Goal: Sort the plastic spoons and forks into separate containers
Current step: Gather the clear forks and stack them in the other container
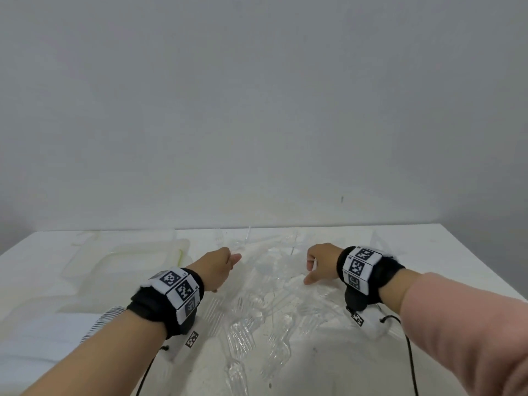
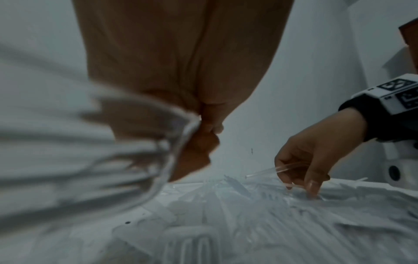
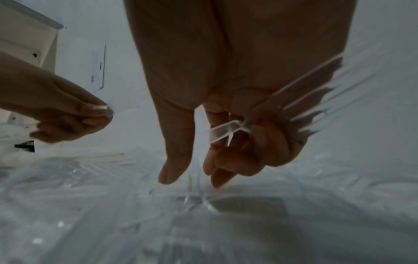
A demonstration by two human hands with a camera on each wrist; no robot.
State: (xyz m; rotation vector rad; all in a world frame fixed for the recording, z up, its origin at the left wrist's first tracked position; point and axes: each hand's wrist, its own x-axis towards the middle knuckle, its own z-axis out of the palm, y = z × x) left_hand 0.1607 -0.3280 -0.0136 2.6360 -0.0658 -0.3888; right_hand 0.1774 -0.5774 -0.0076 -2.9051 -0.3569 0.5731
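Observation:
A heap of clear plastic forks and spoons [image 1: 257, 310] covers the middle of the white table [image 1: 428, 252]. My left hand [image 1: 231, 261] hovers over the heap's far left side and grips a bunch of clear cutlery [image 2: 147, 142], too blurred to tell which kind; handles [image 1: 248, 238] stick up from it. My right hand [image 1: 311, 270] is over the heap's far right side. Its curled fingers [image 3: 271, 142] hold several clear forks [image 3: 305, 100] with tines showing, while the thumb and forefinger point down at the heap [image 3: 199, 200].
Two translucent white containers [image 1: 128, 255] stand at the back left, and a flat lid-like piece [image 1: 68, 301] lies in front of them. A grey wall rises just behind the table. Black cables hang from both wrist bands near the front edge.

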